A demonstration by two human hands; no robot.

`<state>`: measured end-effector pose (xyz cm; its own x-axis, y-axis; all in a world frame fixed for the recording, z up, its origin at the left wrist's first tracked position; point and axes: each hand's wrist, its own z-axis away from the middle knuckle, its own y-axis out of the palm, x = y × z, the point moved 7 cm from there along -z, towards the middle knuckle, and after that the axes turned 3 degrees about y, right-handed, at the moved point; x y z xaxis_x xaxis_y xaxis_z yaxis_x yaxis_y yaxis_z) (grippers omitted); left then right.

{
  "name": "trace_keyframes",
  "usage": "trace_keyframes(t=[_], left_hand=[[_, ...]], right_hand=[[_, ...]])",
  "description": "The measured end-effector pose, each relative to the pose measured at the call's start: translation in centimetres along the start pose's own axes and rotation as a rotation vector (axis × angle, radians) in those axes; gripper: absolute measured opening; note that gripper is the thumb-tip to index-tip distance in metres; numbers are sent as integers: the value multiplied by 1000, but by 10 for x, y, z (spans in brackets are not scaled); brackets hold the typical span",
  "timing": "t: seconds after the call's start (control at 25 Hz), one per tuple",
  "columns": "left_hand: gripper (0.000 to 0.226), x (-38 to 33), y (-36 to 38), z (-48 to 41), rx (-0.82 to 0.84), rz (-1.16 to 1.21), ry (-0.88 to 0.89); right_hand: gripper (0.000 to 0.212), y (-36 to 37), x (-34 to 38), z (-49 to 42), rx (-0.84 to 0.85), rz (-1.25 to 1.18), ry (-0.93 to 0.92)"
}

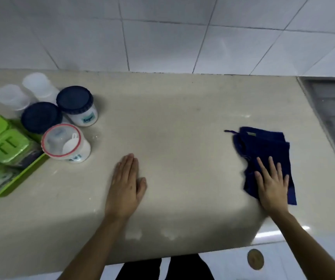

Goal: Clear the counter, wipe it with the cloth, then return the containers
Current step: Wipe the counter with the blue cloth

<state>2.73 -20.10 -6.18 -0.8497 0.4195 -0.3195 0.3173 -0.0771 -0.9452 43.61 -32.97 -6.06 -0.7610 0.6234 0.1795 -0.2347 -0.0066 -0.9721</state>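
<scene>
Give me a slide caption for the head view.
Right hand presses cloth on counter; left hand rests flat; jars aside.

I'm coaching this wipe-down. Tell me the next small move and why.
Probably sweep the right hand leftward with the blue cloth pressed flat under it. The containers are already grouped at the left, and the middle of the counter lies bare. The left hand rests flat there, so it should likely lift first.

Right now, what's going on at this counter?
A person is wiping the counter. The right hand lies flat on the dark blue cloth near the sink side, while the left hand rests flat on the bare surface. The jars and green-lidded boxes stand grouped at the far left, not yet put back.
</scene>
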Motion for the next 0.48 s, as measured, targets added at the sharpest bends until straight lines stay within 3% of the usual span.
trace_keyframes(t=[0.08, 0.16, 0.24, 0.36, 0.48], left_hand=[[59, 0, 2, 1, -6, -6, -9], [58, 0, 2, 0, -6, -1, -7], [58, 1, 2, 0, 5, -8, -3], [60, -1, 4, 1, 37, -32, -7], [62, 1, 4, 3, 64, -28, -15]], right_hand=[[51, -3, -4, 3, -19, 10, 163], [52, 8, 34, 8, -5, 12, 200], [52, 27, 104, 23, 15, 51, 27], [52, 61, 204, 66, 34, 159, -437], [51, 60, 202, 80, 74, 222, -729]])
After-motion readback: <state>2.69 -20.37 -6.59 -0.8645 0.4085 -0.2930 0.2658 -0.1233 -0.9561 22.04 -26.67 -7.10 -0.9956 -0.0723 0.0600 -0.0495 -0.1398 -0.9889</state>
